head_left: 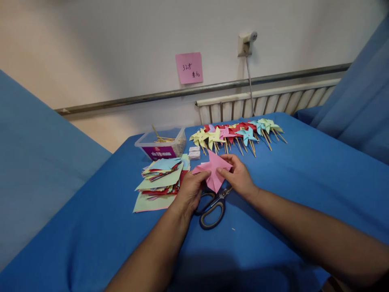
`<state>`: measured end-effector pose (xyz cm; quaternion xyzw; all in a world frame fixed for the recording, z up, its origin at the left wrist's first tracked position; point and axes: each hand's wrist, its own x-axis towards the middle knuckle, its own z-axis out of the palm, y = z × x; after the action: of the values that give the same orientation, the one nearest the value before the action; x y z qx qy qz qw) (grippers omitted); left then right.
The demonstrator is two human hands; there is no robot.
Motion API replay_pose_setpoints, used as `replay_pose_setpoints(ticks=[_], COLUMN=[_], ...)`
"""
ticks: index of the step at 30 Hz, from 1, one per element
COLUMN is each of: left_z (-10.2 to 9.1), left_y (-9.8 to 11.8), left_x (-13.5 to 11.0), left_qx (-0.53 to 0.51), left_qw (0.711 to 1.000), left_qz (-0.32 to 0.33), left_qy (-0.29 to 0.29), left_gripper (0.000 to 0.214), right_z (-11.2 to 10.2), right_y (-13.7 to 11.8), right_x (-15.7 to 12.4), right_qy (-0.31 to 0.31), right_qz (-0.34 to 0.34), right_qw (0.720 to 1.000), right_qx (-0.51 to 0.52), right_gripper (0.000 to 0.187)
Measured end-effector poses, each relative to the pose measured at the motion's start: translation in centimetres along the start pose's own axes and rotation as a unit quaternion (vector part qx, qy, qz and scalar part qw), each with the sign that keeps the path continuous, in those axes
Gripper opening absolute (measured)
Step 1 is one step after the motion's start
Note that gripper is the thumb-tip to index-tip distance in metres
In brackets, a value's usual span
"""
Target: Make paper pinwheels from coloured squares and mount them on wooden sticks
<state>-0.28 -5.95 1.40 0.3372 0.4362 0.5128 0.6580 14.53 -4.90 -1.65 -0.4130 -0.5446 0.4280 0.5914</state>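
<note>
My left hand (190,190) and my right hand (238,175) both pinch a pink paper pinwheel piece (213,169), held just above the blue cloth. The left thumb presses its left flap, and the right fingers grip its right side. Black-handled scissors (212,206) lie on the cloth directly under the paper, between my wrists. A stack of coloured paper squares (160,182) sits just left of my left hand.
A row of finished paper pinwheels on wooden sticks (240,134) lies at the back of the blue-covered table (288,182). A clear plastic box with sticks (162,144) stands at the back left, small white packets (194,152) beside it. A radiator (267,101) and wall lie behind.
</note>
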Motion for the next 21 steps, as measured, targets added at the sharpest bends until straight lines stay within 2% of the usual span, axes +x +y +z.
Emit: replay_pose_setpoints(ticks=[2, 5, 8, 11, 14, 18, 21], left_z=[-0.1, -0.3, -0.5, -0.6, -0.5, -0.2, 0.1], left_y=[0.6, 1.4, 1.8, 1.8, 1.5, 1.1, 0.8], left_x=[0.0, 0.1, 0.2, 0.1, 0.0, -0.1, -0.1], left_qx=[-0.029, -0.072, -0.094, -0.095, -0.09, -0.079, -0.046], left_qw=[0.999, 0.997, 0.995, 0.994, 0.995, 0.996, 0.999], left_qz=[-0.005, -0.023, -0.036, -0.045, -0.052, -0.039, -0.012], left_qy=[0.02, 0.034, 0.025, 0.016, 0.005, 0.0, 0.006], left_gripper=[0.029, 0.031, 0.031, 0.032, 0.031, 0.029, 0.027], right_z=[-0.3, -0.9, -1.1, -1.0, -0.9, -0.9, -0.8], right_y=[-0.5, -1.6, -2.4, -2.4, -2.1, -1.9, -1.7], right_x=[-0.3, -0.8, -1.1, -1.0, -0.8, -0.6, -0.5], right_qy=[0.007, -0.022, -0.073, -0.095, -0.088, -0.076, -0.063], right_qz=[-0.093, -0.225, -0.286, -0.3, -0.298, -0.28, -0.262], right_qw=[0.993, 0.958, 0.922, 0.907, 0.91, 0.926, 0.936], right_qx=[-0.066, -0.179, -0.251, -0.279, -0.274, -0.243, -0.228], right_gripper=[0.048, 0.053, 0.042, 0.023, 0.009, 0.002, 0.005])
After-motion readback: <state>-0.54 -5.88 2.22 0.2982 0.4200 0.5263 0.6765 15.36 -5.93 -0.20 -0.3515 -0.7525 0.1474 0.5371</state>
